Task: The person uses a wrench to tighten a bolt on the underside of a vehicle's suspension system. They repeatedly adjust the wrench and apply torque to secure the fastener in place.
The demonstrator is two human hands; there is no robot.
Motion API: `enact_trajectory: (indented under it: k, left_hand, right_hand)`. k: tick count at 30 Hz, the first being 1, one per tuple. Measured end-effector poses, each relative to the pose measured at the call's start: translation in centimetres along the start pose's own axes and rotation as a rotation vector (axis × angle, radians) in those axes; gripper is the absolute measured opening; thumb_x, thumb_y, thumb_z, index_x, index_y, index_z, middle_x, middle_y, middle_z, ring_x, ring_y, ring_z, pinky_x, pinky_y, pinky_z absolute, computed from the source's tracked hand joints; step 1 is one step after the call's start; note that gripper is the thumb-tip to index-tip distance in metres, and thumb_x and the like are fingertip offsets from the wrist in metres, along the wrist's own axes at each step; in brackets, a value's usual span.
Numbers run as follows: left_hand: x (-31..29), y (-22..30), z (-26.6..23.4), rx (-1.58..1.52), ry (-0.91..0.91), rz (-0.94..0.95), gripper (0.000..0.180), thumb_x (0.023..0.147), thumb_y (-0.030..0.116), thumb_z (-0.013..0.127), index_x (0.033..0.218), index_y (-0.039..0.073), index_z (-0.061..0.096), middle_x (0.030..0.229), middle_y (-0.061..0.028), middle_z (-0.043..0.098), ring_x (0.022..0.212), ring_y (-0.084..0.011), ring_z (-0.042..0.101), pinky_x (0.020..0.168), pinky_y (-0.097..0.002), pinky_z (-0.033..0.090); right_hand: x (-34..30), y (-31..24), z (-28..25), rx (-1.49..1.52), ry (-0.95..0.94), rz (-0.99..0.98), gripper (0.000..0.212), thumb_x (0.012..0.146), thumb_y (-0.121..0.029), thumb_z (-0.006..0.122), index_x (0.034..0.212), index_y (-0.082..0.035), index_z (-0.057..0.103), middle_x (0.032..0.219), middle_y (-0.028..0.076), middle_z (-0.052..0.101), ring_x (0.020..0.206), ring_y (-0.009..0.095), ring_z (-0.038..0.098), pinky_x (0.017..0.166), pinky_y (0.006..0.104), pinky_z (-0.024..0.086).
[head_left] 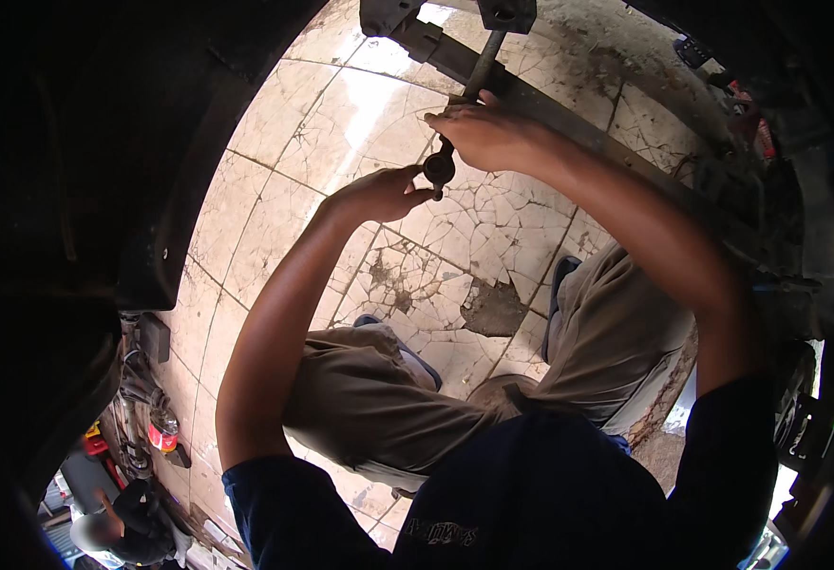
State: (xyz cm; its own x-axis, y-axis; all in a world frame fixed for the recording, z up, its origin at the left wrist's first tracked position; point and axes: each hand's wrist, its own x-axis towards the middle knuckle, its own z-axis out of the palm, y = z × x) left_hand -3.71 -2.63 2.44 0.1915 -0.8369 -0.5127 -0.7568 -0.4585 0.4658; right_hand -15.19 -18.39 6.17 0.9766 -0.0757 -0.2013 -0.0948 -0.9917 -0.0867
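A dark metal tie rod end (439,169) with a round head hangs in front of me, above the tiled floor. My left hand (381,198) pinches its round head from the left, thumb below and fingers at the side. Just above the head, my right hand (482,136) is closed around the neck, where the part meets a rod (485,65). The fingers hide that joint. The rod runs up and slightly right to a dark metal bracket (507,13).
A long dark metal beam (569,119) crosses behind my right hand. Large dark vehicle parts crowd both sides. Cracked tiles (274,204) lie below, with a broken patch (493,309) between my feet. At lower left are a bottle (162,435) and another person (137,522).
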Motion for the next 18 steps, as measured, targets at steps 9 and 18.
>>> enact_trajectory:
  k: [9,18]
  left_hand:
    - [0.0,-2.7,0.2,0.249,-0.143,-0.126,0.06,0.093,0.043,0.049,0.141,0.01,0.035,0.116,-0.0132,0.063,0.106,-0.0281,0.06,0.091,-0.0384,0.046]
    - [0.0,-3.7,0.4,0.314,-0.108,-0.133,0.056,0.094,0.041,0.048,0.139,0.01,0.038,0.115,-0.0146,0.063,0.106,-0.029,0.06,0.091,-0.0393,0.046]
  right_hand:
    - [0.1,1.6,0.8,-0.048,0.037,-0.04,0.056,0.083,0.008,0.035,0.138,-0.003,0.04,0.127,0.016,0.054,0.122,0.027,0.049,0.103,0.052,0.028]
    - [-0.3,1.1,0.6,0.092,0.054,-0.032,0.049,0.091,-0.002,0.039,0.14,-0.011,0.039,0.124,0.015,0.057,0.117,0.027,0.053,0.102,0.05,0.03]
